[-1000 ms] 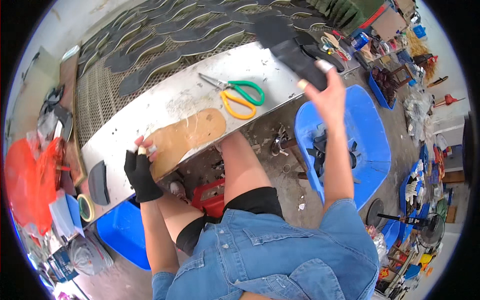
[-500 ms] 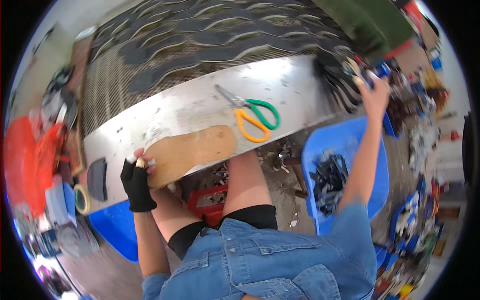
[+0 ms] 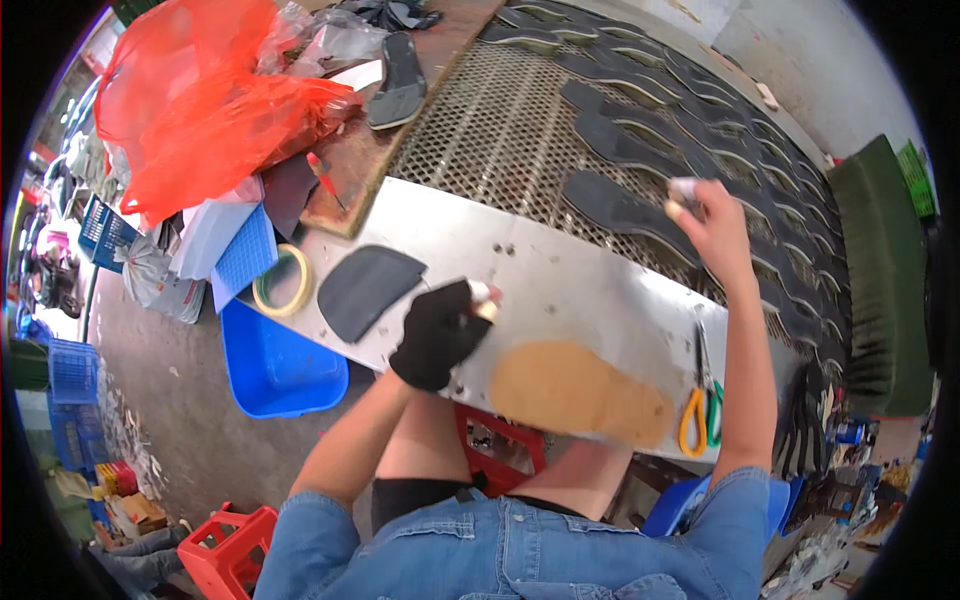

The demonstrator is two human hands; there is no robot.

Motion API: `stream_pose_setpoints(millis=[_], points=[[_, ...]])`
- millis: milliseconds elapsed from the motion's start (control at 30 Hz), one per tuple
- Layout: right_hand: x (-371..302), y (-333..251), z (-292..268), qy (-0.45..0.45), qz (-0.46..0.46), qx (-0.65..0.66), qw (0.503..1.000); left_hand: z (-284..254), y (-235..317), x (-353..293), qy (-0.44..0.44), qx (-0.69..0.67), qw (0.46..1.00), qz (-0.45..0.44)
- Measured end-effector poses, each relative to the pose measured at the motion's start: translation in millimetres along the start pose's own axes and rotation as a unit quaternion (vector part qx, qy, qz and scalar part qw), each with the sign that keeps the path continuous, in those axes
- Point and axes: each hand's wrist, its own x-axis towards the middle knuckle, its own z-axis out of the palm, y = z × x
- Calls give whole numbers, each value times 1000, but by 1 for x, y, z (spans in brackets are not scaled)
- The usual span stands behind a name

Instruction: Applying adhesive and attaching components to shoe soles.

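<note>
My left hand [image 3: 440, 335], in a black fingerless glove with wraps on its fingertips, is over the metal bench between a dark half-round piece [image 3: 368, 290] and a tan sole-shaped board [image 3: 580, 390]. Its fingers are curled together; what they hold, if anything, is hidden. My bare right hand [image 3: 718, 230] is raised by the mesh rack, close to a dark shoe sole [image 3: 620, 205]. Its wrapped thumb and finger are apart with nothing visible between them. Scissors [image 3: 703, 400] with one orange and one green handle lie at the board's right end.
Rows of dark soles cover the mesh rack [image 3: 480, 130]. A tape roll [image 3: 285, 280], a red-handled pointed tool [image 3: 325, 178] and a red plastic bag [image 3: 210, 110] are at the left. A blue basin [image 3: 275, 365] stands below; a green brush-like block [image 3: 885, 280] borders the right.
The view has swung left. My right hand has left the dark strips at the bench's right end and come over beside the rack. My left hand has come off the tan board.
</note>
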Motion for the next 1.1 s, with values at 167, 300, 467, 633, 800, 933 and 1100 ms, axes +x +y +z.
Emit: stream_pose_setpoints(millis=[167, 300, 467, 633, 800, 933, 1100], points=[[174, 58, 109, 17, 51, 30, 998, -9, 3, 8, -77, -36, 996, -9], [283, 82, 176, 72, 20, -126, 989, -16, 5, 25, -65, -75, 995, 24], [361, 84, 228, 39, 28, -185, 982, -22, -5, 37, -103, -60, 993, -16], [400, 113, 238, -50, -3, -86, 995, -12, -17, 28, -121, -125, 977, -120], [363, 19, 187, -60, -63, -173, 981, -24, -2, 44, -114, -50, 991, -56], [257, -57, 106, -68, -90, -118, 987, -19, 6, 29, -65, -43, 996, -47], [78, -71, -2, -124, -38, 94, 987, -12, 5, 12, 5, -48, 998, -49]])
